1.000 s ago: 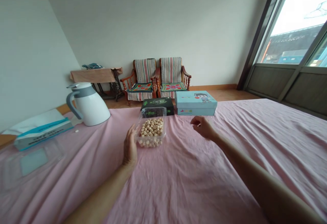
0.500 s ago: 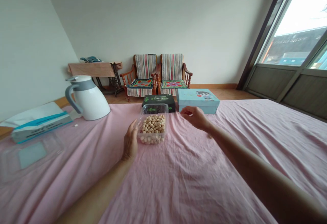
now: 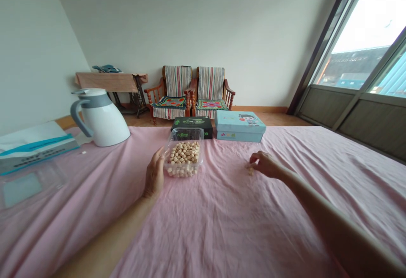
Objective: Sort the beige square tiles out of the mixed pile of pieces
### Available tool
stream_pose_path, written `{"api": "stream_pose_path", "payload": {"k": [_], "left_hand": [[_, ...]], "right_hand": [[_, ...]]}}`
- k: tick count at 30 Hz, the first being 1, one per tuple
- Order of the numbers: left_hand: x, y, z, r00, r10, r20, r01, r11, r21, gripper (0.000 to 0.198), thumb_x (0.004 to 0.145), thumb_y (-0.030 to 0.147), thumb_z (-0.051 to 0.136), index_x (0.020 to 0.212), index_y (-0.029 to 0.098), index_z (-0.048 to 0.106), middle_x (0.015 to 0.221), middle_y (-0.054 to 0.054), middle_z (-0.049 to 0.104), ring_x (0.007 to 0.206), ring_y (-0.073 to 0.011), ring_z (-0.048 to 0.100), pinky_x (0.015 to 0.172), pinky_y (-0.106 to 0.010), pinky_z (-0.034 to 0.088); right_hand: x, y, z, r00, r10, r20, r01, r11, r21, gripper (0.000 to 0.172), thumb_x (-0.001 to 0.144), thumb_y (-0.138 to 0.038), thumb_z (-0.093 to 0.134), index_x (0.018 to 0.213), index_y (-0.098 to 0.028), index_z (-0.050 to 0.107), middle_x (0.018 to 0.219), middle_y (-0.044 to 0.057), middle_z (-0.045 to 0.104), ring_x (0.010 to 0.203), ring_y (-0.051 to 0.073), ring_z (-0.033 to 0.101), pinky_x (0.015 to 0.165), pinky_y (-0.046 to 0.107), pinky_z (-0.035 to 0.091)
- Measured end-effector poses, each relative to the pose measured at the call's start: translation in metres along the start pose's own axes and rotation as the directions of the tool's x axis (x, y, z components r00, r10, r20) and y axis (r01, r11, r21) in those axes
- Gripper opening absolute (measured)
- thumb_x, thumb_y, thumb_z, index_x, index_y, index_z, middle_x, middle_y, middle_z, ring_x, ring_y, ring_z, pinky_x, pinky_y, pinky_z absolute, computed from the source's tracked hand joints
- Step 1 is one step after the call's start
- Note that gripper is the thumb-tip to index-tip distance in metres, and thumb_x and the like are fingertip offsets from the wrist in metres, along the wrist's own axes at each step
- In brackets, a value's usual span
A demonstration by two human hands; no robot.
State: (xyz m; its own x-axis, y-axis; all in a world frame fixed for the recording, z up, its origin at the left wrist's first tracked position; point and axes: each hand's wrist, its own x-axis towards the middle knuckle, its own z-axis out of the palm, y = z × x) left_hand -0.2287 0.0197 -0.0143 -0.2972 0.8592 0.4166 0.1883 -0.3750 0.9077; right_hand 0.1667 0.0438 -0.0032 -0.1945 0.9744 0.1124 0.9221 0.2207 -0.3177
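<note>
Pretty bright room here, with a tall slanted window (image 3: 352,54) on the right in a dark frame with dull panels below it. Against the far wall sit two turned-wood armchairs (image 3: 190,94) with striped fabric backs and embroidered seat pads, next to a cast-iron-legged table (image 3: 109,83) covered in tan cloth.

Up front is a big surface under a wrinkled, soft pink sheet (image 3: 218,231). On it, to the left, are a glossy white jug (image 3: 101,119) with a grey collar and curved handle, a flat white-and-teal package (image 3: 38,143), and a thin clear plastic sheet (image 3: 28,187). Farther back are a black box (image 3: 192,127) and a pale blue cardboard box (image 3: 239,126), side by side.

The clear plastic tub (image 3: 183,157) sits just in front of the black box, packed with pale, rough little cubes (image 3: 183,157). The left hand (image 3: 154,174) stands open, its fingers against the tub's left wall. Off to the right of the tub, the right hand (image 3: 266,164) is curled down, pinching a small cluster of the cubes (image 3: 250,170) just above the sheet.
</note>
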Motion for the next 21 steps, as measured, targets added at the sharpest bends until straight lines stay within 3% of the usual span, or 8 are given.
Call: {"api": "stream_pose_path", "payload": {"k": [6, 11, 14, 16, 18, 21], "left_hand": [[-0.002, 0.005, 0.002, 1.000, 0.015, -0.025, -0.013, 0.997, 0.074, 0.052, 0.090, 0.043, 0.038, 0.131, 0.013, 0.050, 0.128, -0.013, 0.059, 0.121, -0.0241, 0.054, 0.106, -0.041, 0.039], [-0.004, 0.007, 0.002, 0.984, 0.176, -0.037, -0.164, 0.961, 0.220, 0.052, 0.091, 0.045, 0.037, 0.128, 0.011, 0.051, 0.129, -0.014, 0.057, 0.121, -0.0243, 0.052, 0.107, -0.041, 0.037], [-0.004, 0.007, -0.001, 0.978, 0.208, -0.012, -0.198, 0.945, 0.261, 0.051, 0.091, 0.046, 0.037, 0.125, 0.011, 0.053, 0.128, -0.014, 0.057, 0.122, -0.0241, 0.051, 0.108, -0.041, 0.036], [-0.004, 0.007, -0.002, 0.979, 0.204, 0.003, -0.198, 0.943, 0.267, 0.051, 0.091, 0.046, 0.037, 0.125, 0.012, 0.053, 0.128, -0.014, 0.057, 0.122, -0.0241, 0.051, 0.108, -0.041, 0.036], [-0.004, 0.006, -0.003, 0.980, 0.200, 0.001, -0.194, 0.945, 0.263, 0.050, 0.091, 0.045, 0.038, 0.125, 0.012, 0.053, 0.127, -0.014, 0.058, 0.122, -0.0238, 0.052, 0.107, -0.040, 0.038], [-0.003, 0.003, -0.002, 0.982, 0.191, -0.004, -0.185, 0.955, 0.230, 0.048, 0.091, 0.044, 0.037, 0.125, 0.013, 0.052, 0.127, -0.014, 0.058, 0.120, -0.0235, 0.054, 0.104, -0.040, 0.041]], "right_hand": [[0.005, -0.023, -0.003, 0.997, -0.008, -0.072, 0.011, 0.999, 0.040, 0.015, 0.065, -0.005, 0.053, 0.065, -0.015, 0.064, 0.070, 0.004, 0.064, 0.066, 0.014, 0.056, 0.062, 0.022, 0.038], [0.031, -0.087, -0.013, 0.989, -0.092, -0.119, 0.112, 0.978, 0.176, 0.017, 0.071, -0.010, 0.052, 0.079, -0.017, 0.065, 0.077, 0.002, 0.068, 0.068, 0.011, 0.059, 0.063, 0.020, 0.042], [0.048, -0.128, -0.023, 0.954, -0.198, -0.225, 0.276, 0.875, 0.397, 0.014, 0.074, -0.017, 0.056, 0.085, -0.017, 0.065, 0.080, 0.002, 0.068, 0.067, 0.011, 0.060, 0.063, 0.021, 0.044], [0.053, -0.142, -0.030, 0.936, -0.216, -0.278, 0.325, 0.834, 0.447, 0.017, 0.076, -0.020, 0.056, 0.090, -0.017, 0.065, 0.082, 0.002, 0.069, 0.067, 0.011, 0.060, 0.063, 0.022, 0.044], [0.052, -0.140, -0.034, 0.948, -0.206, -0.241, 0.284, 0.888, 0.361, 0.018, 0.078, -0.019, 0.054, 0.091, -0.017, 0.066, 0.082, 0.002, 0.069, 0.070, 0.012, 0.061, 0.065, 0.022, 0.044], [0.042, -0.115, -0.029, 0.993, -0.109, -0.049, 0.113, 0.990, 0.080, 0.016, 0.075, -0.014, 0.053, 0.082, -0.016, 0.067, 0.081, 0.004, 0.069, 0.075, 0.014, 0.062, 0.066, 0.022, 0.041]]}}
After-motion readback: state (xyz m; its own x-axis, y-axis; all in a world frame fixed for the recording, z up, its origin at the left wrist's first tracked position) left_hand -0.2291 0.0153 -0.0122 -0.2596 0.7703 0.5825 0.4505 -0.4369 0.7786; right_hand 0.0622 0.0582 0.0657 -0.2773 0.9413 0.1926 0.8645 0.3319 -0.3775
